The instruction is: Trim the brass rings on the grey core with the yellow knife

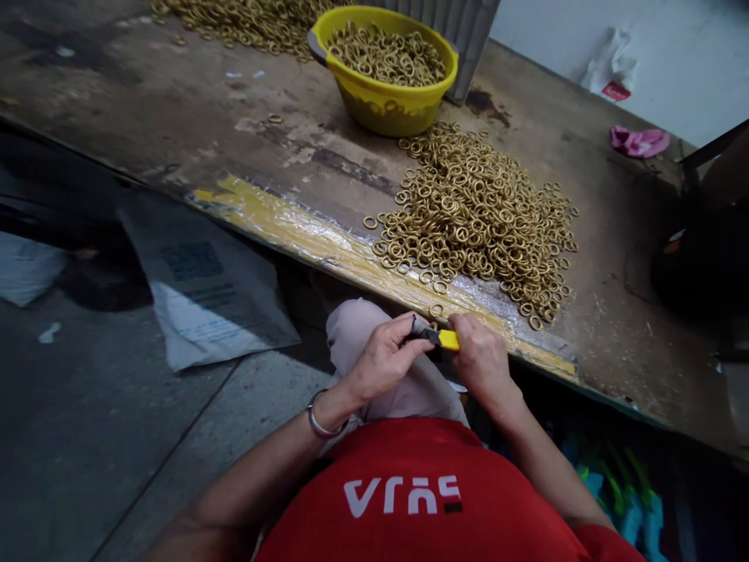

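Note:
My right hand (480, 355) is closed around a small yellow-handled tool (449, 339), whose kind I cannot make out. Its dark end points toward my left hand (383, 361). That hand is closed in a pinch, a dark wrap showing on one finger, and what lies between its fingertips is hidden. Both hands meet over my lap at the table's front edge. Just beyond them lies a loose brass ring (436, 311), in front of a spread pile of brass rings (485, 211).
A yellow basin (380, 117) full of rings stands behind the pile. More rings (251, 23) lie at the back left of the worn table (146, 101). A pink cloth (639, 142) is at the right. Below the table, a white sack (204, 289) rests on the floor.

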A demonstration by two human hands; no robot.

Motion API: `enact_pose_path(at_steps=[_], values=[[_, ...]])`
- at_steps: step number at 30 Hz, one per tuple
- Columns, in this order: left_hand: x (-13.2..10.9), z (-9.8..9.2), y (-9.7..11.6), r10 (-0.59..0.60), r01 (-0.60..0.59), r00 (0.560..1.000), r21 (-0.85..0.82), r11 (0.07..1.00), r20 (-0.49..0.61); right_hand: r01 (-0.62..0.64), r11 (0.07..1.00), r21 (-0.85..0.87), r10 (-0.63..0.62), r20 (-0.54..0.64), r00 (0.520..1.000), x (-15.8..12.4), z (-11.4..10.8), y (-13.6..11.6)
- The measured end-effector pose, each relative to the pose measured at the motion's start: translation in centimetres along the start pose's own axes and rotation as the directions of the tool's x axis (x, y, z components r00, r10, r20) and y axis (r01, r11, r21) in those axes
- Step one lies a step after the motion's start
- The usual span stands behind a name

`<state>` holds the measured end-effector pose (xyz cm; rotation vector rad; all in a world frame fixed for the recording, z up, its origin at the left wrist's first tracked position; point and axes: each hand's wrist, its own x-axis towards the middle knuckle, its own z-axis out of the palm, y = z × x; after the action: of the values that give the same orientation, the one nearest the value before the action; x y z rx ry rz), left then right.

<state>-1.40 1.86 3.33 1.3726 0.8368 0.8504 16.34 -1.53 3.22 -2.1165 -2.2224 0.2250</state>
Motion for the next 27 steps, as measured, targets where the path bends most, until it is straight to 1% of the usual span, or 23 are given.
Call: enact_pose_path(at_steps=[1,3,4,5,6,7,9,10,12,14,16,17,18,19,20,22,24,26,27], values=[[-0.3,-0.1,0.3,0.003,-0.003,1.000,0.001,1.000,0.014,-0.044,0.999,-0.021,0.045,0.011,0.999,0.6,0.0,0.2],[-1.1,-0.2,0.9,-0.005,0.006,0.995,-0.013,1.000,0.096,-0.166,0.984,-0.069,0.168,0.011,0.986,1.7,0.0,1.1],[-1.5,-0.2,1.1,-0.023,0.028,0.988,-0.030,0.999,0.154,-0.223,0.971,-0.086,0.225,0.011,0.974,2.2,0.0,1.5],[-1.8,-0.2,1.0,-0.057,0.070,0.977,-0.059,0.996,0.204,-0.236,0.969,-0.078,0.236,-0.009,0.972,2.6,0.0,1.9],[-2.1,-0.2,0.8,-0.104,0.129,0.970,-0.103,0.986,0.222,-0.213,0.976,-0.054,0.213,-0.017,0.977,2.9,0.0,2.1],[-2.1,-0.1,0.4,-0.154,0.193,0.962,-0.163,0.968,0.225,-0.165,0.986,-0.022,0.165,-0.021,0.986,3.1,0.0,2.1],[-1.9,-0.1,-0.8,-0.254,0.305,0.948,-0.311,0.900,0.194,-0.050,0.998,0.031,0.051,-0.004,0.999,3.3,0.3,1.4],[-1.7,-0.2,-1.4,-0.295,0.343,0.938,-0.379,0.859,0.182,-0.011,0.999,0.042,0.010,0.017,1.000,3.3,0.5,1.0],[-1.3,-0.4,-2.2,-0.348,0.384,0.922,-0.491,0.782,0.168,0.014,0.999,0.035,-0.016,0.058,0.998,3.4,1.1,0.1],[-0.9,-0.7,-2.6,-0.377,0.411,0.908,-0.567,0.714,0.182,0.010,0.999,0.041,-0.014,0.087,0.996,3.6,1.5,-0.1],[-0.7,-1.1,-2.7,-0.396,0.430,0.896,-0.623,0.654,0.203,0.016,0.992,0.129,-0.026,0.080,0.996,3.8,1.5,0.3],[-0.6,-1.2,-2.7,-0.402,0.440,0.890,-0.643,0.627,0.216,0.019,0.976,0.216,-0.033,0.061,0.998,3.9,1.4,0.6],[-0.5,-1.2,-2.8,-0.407,0.448,0.885,-0.657,0.607,0.228,0.019,0.944,0.331,-0.035,0.040,0.999,3.8,1.1,1.0],[-0.4,-1.1,-2.8,-0.409,0.451,0.882,-0.666,0.594,0.233,0.015,0.888,0.459,-0.030,0.026,0.999,3.7,0.7,1.3],[-0.3,-1.0,-2.9,-0.412,0.448,0.883,-0.671,0.591,0.226,-0.001,0.809,0.588,-0.018,0.026,0.999,3.5,0.2,1.6],[0.0,-0.6,-3.0,-0.422,0.430,0.887,-0.669,0.606,0.189,-0.069,0.606,0.792,0.004,0.083,0.997,2.9,-0.5,1.8],[0.2,-0.1,-3.1,-0.422,0.414,0.892,-0.663,0.624,0.159,-0.168,0.410,0.897,0.020,0.175,0.984,2.2,-0.7,1.7],[0.3,0.4,-3.0,-0.399,0.411,0.899,-0.665,0.623,0.182,-0.246,0.251,0.936,0.041,0.243,0.969,1.6,-0.4,1.6],[0.3,0.5,-3.0,-0.383,0.415,0.900,-0.669,0.617,0.206,-0.266,0.188,0.945,0.049,0.261,0.964,1.4,-0.1,1.5]])
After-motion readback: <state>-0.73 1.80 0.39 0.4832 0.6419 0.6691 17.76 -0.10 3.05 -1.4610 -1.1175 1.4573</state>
